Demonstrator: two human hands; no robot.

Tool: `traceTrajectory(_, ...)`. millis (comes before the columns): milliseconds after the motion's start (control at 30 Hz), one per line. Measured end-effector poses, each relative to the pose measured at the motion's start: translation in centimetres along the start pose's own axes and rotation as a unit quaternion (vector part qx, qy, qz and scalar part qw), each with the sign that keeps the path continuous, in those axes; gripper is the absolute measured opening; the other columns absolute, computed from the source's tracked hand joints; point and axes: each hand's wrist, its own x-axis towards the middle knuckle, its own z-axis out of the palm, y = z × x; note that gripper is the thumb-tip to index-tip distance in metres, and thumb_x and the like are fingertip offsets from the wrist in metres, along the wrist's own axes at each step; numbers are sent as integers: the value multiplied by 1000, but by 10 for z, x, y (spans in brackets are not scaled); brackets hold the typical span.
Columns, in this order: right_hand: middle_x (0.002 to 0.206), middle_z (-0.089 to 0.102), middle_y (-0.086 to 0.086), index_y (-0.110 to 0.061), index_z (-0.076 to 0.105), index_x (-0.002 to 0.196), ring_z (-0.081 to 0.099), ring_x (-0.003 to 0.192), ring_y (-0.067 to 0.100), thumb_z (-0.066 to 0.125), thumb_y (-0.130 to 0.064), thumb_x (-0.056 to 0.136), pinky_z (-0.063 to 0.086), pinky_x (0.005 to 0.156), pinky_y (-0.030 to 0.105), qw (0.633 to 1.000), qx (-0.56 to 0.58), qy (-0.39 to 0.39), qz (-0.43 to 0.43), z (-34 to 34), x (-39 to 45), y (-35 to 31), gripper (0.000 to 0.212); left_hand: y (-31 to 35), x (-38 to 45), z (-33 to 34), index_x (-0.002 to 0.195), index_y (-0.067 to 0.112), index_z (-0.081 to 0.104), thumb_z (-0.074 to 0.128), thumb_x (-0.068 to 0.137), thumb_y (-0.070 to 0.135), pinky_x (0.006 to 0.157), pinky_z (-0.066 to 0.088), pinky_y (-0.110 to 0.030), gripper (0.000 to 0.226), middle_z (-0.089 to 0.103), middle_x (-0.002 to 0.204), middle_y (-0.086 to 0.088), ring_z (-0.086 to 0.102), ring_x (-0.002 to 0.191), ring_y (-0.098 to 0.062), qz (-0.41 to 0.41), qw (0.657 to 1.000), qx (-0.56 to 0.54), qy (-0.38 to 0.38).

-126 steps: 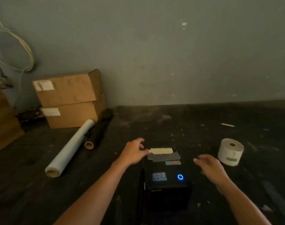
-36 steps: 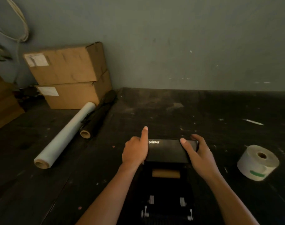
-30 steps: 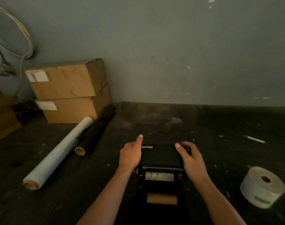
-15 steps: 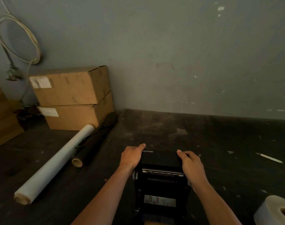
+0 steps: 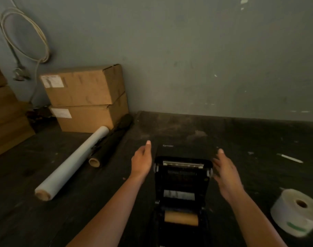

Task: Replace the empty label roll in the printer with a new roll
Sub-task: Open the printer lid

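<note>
Down in the open printer (image 5: 181, 177), the empty core (image 5: 181, 218) is lying crosswise, nearer the person than both hands. Left hand (image 5: 141, 162) and right hand (image 5: 225, 171) are hovering open, gripping nothing; the new roll (image 5: 297, 214) is sitting closer to the right one.

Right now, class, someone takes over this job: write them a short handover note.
Left hand and right hand: both open, empty, either side of the printer's raised lid.
Printer: open on the dark table; the bare cardboard core lies inside.
New label roll: on the table, to the right.
Done: lid opened.
Left: lift out the core, seat the new roll, close the lid.
</note>
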Motion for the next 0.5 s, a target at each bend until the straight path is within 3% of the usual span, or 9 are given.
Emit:
traceTrajectory(133, 136, 51, 9, -18, 49, 131, 48, 125, 25, 55, -43, 89, 38, 105, 48, 996, -14, 36, 75, -43, -41, 52, 49, -56, -52, -22, 89, 31, 62, 37, 94, 58, 83, 44, -34, 37, 64, 96, 5, 60, 93, -11, -46, 998, 32, -28)
traceTrajectory(233, 131, 54, 12, -15, 51, 127, 50, 121, 28, 56, -39, 90, 39, 103, 49, 984, -112, 28, 137, -45, -78, 97, 45, -97, -89, -25, 113, 22, 64, 42, 96, 48, 89, 44, -31, 38, 66, 107, 2, 60, 106, -16, -30, 988, 120, -96)
traceTrajectory(300, 130, 55, 11, -13, 50, 132, 53, 117, 27, 56, -36, 90, 42, 102, 47, 972, -186, 32, 141, -39, -97, 117, 48, -113, -107, -23, 124, 19, 60, 44, 97, 43, 90, 40, -25, 39, 64, 117, 1, 57, 114, -16, -18, 981, 149, -122)
traceTrajectory(400, 139, 50, 8, -14, 39, 141, 57, 110, 21, 56, -36, 91, 48, 91, 38, 950, -282, 1, 132, -28, -117, 125, 58, -123, -119, -23, 136, 17, 51, 42, 99, 40, 99, 37, -27, 45, 58, 130, -2, 51, 123, -19, -25, 971, 180, -158)
traceTrajectory(467, 144, 45, 7, -15, 32, 145, 49, 125, 23, 57, -35, 91, 42, 100, 38, 938, -329, -24, 106, -25, -121, 125, 63, -126, -121, -21, 138, 18, 47, 41, 99, 40, 97, 43, -27, 45, 59, 123, 3, 56, 113, -13, -26, 964, 187, -187)
traceTrajectory(500, 145, 44, 6, -16, 31, 145, 45, 130, 22, 58, -33, 90, 38, 105, 39, 935, -344, -33, 84, -24, -121, 124, 64, -127, -122, -19, 137, 20, 48, 41, 99, 39, 87, 45, -23, 43, 59, 113, 9, 57, 102, -5, -20, 963, 182, -196)
